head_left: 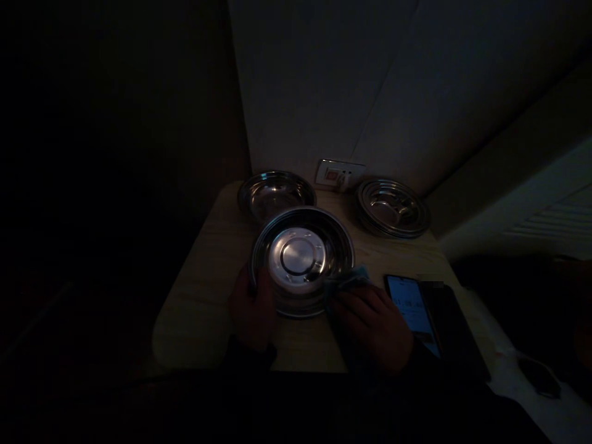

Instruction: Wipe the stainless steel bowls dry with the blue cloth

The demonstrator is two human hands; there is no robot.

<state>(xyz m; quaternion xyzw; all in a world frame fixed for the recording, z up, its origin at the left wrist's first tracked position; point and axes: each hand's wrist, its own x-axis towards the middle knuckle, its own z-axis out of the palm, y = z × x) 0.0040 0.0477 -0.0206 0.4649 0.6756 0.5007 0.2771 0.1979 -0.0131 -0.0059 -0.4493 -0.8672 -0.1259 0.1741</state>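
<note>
A shiny metal bowl (298, 256) is in front of me over the small table, its inside facing me. My left hand (253, 308) grips its left rim, thumb on the inner side. At the right rim, my right hand (372, 324) presses a bluish cloth (354, 279) against the metal, fingers together over it. Part of the cloth hangs below that hand and is lost in the dark. Whether the bowl's base touches the table cannot be made out.
Another metal bowl (276, 194) stands at the table's back left. A stack of metal bowls (393, 209) sits at the back right. Between them is a wall socket (340, 174) with a plug. A lit phone (411, 311) in a dark flip case lies on the wooden table (198, 308).
</note>
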